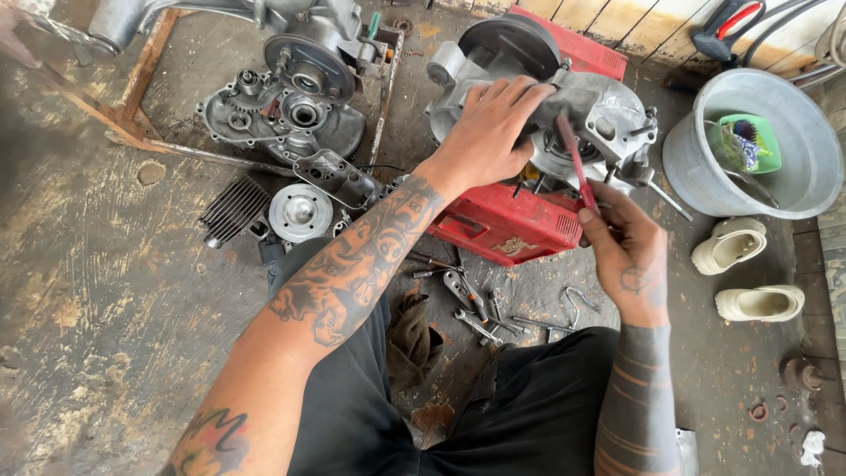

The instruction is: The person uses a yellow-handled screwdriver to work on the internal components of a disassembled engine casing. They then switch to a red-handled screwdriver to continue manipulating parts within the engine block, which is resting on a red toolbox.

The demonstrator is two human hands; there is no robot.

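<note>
My left hand [493,132] lies flat on top of a grey metal engine case [608,110], holding it steady. The case rests on a red plastic toolbox [511,225]. My right hand [626,251] grips a thin red-handled tool [575,163], whose tip points up into the case just below my left fingers. Both forearms come in from the bottom of the view, above my black-trousered knees.
Other engine parts lie on the stained wooden floor: a casing half [282,115], a finned cylinder [233,209], a round cylinder head [300,211]. Wrenches [471,308] and a dark rag [414,339] sit near my knees. A grey bucket [793,141] and pale clogs [730,245] stand at right.
</note>
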